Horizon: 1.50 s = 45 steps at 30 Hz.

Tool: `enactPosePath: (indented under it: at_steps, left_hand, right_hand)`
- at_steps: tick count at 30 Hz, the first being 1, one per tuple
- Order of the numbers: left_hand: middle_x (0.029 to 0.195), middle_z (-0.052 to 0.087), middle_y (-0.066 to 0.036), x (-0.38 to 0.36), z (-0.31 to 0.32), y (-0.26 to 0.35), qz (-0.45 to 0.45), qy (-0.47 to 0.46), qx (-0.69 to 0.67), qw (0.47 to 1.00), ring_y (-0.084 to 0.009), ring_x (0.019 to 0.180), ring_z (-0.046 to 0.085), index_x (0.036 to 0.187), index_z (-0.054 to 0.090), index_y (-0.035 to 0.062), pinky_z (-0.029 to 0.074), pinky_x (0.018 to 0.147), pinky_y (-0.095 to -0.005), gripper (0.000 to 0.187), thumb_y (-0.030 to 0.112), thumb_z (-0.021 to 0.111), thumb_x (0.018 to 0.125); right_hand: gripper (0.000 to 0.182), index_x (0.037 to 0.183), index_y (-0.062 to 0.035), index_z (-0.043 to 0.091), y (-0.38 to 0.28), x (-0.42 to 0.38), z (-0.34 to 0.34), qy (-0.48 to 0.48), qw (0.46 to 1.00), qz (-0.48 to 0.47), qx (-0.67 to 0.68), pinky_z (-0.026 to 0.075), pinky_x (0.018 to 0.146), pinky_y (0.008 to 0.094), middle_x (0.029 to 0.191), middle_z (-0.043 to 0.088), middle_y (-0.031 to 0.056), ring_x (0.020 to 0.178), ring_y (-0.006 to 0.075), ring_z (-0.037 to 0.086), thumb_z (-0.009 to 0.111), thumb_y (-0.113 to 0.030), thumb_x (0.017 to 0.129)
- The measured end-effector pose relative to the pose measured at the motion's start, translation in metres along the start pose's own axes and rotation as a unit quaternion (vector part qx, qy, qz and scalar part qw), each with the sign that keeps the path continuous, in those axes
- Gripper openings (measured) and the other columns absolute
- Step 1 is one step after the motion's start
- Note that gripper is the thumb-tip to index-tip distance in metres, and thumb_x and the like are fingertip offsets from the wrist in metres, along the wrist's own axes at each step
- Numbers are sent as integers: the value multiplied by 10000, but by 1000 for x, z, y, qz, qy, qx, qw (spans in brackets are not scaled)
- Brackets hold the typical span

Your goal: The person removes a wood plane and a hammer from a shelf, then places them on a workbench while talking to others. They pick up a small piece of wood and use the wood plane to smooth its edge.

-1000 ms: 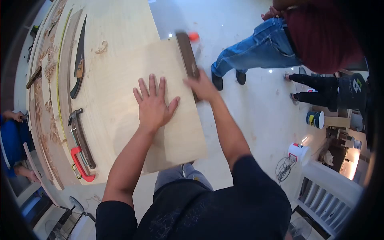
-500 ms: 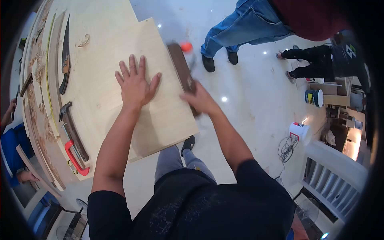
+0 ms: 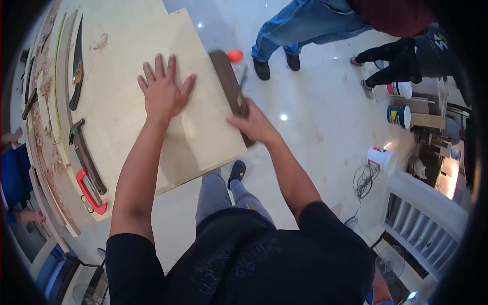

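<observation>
My left hand (image 3: pixel 163 94) lies flat on a pale plywood panel (image 3: pixel 203 142), fingers spread. At the panel's right edge, my right hand (image 3: pixel 259 122) grips the near part of a long brown wooden hand plane (image 3: pixel 226 76). The plane's body runs along that edge, with the thumb on the panel side; the other fingers are mostly hidden behind it. A blurred orange-red round part (image 3: pixel 235 55) shows beside its far end. Left of my left arm lie a claw hammer (image 3: pixel 87 155), a red-framed saw or clamp (image 3: pixel 90 192) and a black-handled handsaw (image 3: pixel 77 71).
Strips of wood and curled shavings (image 3: pixel 48 168) line the panel's left side. A person in blue jeans (image 3: pixel 305 30) stands beyond the right edge, another in black (image 3: pixel 396 66) farther off. Buckets (image 3: pixel 399 116) and a coiled cable (image 3: pixel 363 182) are on the floor to the right.
The whole view has shifted, so the panel appears higher and farther left. Relative to the panel, the plane and my right hand have moved slightly toward me; my left hand stays in place.
</observation>
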<state>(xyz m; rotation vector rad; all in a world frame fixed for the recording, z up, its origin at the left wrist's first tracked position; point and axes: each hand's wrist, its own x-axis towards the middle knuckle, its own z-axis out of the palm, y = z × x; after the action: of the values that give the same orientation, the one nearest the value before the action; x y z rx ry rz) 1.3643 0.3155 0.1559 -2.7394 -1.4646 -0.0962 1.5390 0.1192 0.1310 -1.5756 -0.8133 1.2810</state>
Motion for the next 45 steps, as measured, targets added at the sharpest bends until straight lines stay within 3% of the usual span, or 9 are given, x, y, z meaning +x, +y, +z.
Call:
enactPosePath:
  at_steps: [3,11,21,25,31,37,38,41,45]
  left_hand:
    - [1615,242,-175,-2,-5,1,-3,-7,-9,1000,-475,1472,169,1552,315,159,140,1168,-625,791,644,451,942]
    - [1602,270,-191,-4,-5,0,-1,4,-28,1000,-484,1466,179,1540,342,150,141,1165,-630,772,622,468,943]
    - [1592,264,-229,4,-15,-4,0,-19,-67,998,-512,1462,166,1542,331,110,119,1159,-652,807,595,507,921]
    - [1595,265,-221,4,-17,-2,1,-18,-69,997,-510,1463,166,1543,333,117,114,1159,-655,809,613,486,923]
    - [1616,241,-190,3,-7,-3,-4,-15,-35,999,-489,1476,156,1557,309,161,126,1165,-637,794,629,466,934]
    - [1621,230,-182,1,-4,-1,-4,-4,-21,1000,-482,1479,151,1559,306,165,123,1172,-627,790,647,432,946]
    - [1622,228,-180,-1,-6,0,-3,-12,-18,1000,-480,1480,150,1559,304,167,123,1173,-626,789,647,431,946]
    - [1623,227,-172,0,-2,0,-4,-4,-4,1000,-475,1481,153,1562,298,169,126,1174,-622,790,645,433,946]
    - [1625,227,-165,-5,-3,-1,-5,-17,2,1000,-472,1481,155,1563,296,176,126,1178,-614,793,647,441,942]
  right_hand:
    - [849,1396,119,367,-37,84,5,-22,999,-13,39,480,990,370,1267,600,245,1161,275,602,794,-331,816]
    - [892,1449,112,305,37,-84,-6,-38,991,123,39,422,1061,377,1354,533,230,1247,273,544,777,-316,825]
    - [679,1284,114,477,-77,217,12,23,996,-90,-8,513,907,341,1175,638,180,1038,218,626,762,-331,857]
    - [668,1260,129,501,-98,307,11,-35,996,-62,50,533,849,337,1113,661,181,963,218,648,755,-335,852]
    - [753,1335,110,448,-57,126,8,44,995,-34,-85,516,912,356,1173,648,205,1049,253,638,788,-320,818]
    - [839,1426,93,344,6,-65,-4,-30,992,111,52,479,997,372,1313,568,222,1189,267,581,791,-252,805]
    - [836,1427,94,342,2,-76,-3,-47,982,159,96,473,1006,373,1318,565,224,1201,268,574,788,-243,807]
    - [847,1414,107,357,30,-8,0,3,1000,-5,-13,478,993,352,1292,581,214,1178,250,584,802,-282,806]
    - [828,1395,106,378,-15,36,9,-10,998,-42,42,485,966,360,1259,601,228,1131,254,598,797,-309,815]
